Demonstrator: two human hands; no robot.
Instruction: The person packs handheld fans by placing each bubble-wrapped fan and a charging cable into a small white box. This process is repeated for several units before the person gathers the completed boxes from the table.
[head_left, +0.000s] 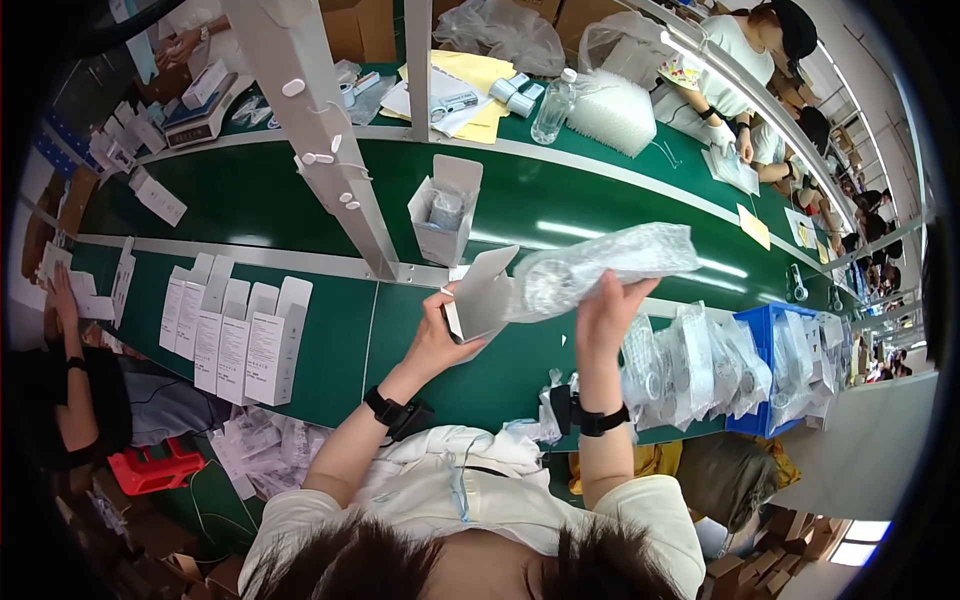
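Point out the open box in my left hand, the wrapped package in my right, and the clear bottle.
Open box [484, 296]: head view, on its cardboard wall.
Wrapped package [604, 262]: head view, middle of its wrap.
Clear bottle [552, 116]: head view, middle of its body.

A green bench [337, 335] with pale metal rails curves across the room. A grey post [322, 120] rises beside it. A lit tube [722, 75] slants at upper right; a bright window [868, 543] shows at lower right.
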